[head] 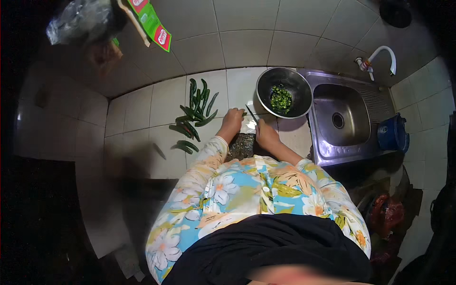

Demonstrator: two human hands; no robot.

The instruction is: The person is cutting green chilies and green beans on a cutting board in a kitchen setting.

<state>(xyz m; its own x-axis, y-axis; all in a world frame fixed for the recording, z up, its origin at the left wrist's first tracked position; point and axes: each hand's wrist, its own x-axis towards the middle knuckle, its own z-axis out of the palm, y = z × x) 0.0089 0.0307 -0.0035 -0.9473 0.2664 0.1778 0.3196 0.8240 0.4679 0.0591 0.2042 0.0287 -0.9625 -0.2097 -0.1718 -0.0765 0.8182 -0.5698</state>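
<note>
My left hand (pixel 232 123) pinches a small green chilli piece (pixel 244 114) over the tiled counter, its far end just showing past the fingertips. In my right hand (pixel 267 135) is a kitchen knife (pixel 251 113), its narrow dark blade pointing up and left, apart from the chilli piece. Left of my left hand lies a loose spread of whole green chillies (pixel 197 103), one of them partly red. Beyond my right hand stands a steel bowl (pixel 263 98) with chopped green chilli (pixel 281 99) in its bottom.
A steel sink (pixel 351 117) adjoins the bowl, with a white tap (pixel 383 51) above it and a blue plastic bucket (pixel 391 132) at its right. Dark rough stone (pixel 242 145) lies beneath my wrists. Green-and-red sachets (pixel 153 26) and a clear plastic bag (pixel 80 19) hang upper left.
</note>
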